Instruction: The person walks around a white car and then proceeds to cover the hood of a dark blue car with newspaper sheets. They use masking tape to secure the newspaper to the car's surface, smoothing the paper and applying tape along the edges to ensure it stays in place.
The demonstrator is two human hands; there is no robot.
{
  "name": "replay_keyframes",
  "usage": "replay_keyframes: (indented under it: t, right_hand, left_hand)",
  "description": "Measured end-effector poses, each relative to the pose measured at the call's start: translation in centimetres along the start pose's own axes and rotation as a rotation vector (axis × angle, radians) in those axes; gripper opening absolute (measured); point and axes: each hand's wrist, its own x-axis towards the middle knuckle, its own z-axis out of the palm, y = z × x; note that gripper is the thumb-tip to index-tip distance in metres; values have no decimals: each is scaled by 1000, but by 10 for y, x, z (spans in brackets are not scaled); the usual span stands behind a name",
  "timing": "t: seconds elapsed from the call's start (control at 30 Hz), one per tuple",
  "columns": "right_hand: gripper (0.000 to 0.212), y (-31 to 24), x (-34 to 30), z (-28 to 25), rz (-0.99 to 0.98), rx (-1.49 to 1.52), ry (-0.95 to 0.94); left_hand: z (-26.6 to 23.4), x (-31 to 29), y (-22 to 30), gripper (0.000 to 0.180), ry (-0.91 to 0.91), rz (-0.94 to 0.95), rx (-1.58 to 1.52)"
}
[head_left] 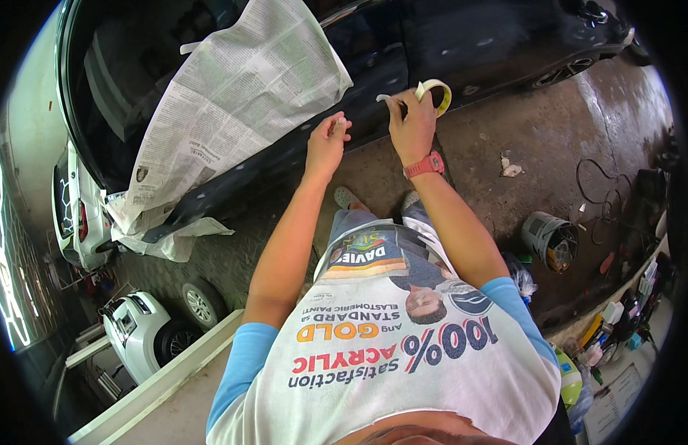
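Note:
My right hand (413, 130), with a red watch on its wrist, grips a roll of pale yellow masking tape (447, 98). A short loose strip of tape (382, 98) sticks out by its thumb and fingertips. My left hand (329, 143) is closed with fingers curled, just below the newspaper's edge; something small and pale shows at its fingertips, too small to name. Printed newspaper sheets (236, 93) cover part of the side of a dark car (370, 70) in front of me. The newspaper's lower left part hangs loose and crumpled.
A grey bucket (540, 230) with things in it stands on the floor to my right, near a black hose (596, 178). Tools and bottles crowd a ledge at the lower right. White cars (136, 334) and a loose wheel (202, 302) are at the left.

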Motion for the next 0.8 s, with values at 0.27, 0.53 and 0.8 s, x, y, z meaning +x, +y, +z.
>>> replay_keyframes:
  t: [0.27, 0.53, 0.8]
  right_hand:
    - [18, -14, 30, 20, -358, -144, -56]
    - [21, -14, 48, 48, -385, -160, 15]
    - [37, -3, 60, 44, -288, -202, 81]
  left_hand:
    - [-5, 37, 22, 53, -171, 33, -61]
    - [-2, 31, 23, 54, -180, 35, -84]
    - [-2, 30, 19, 59, -187, 61, -82]
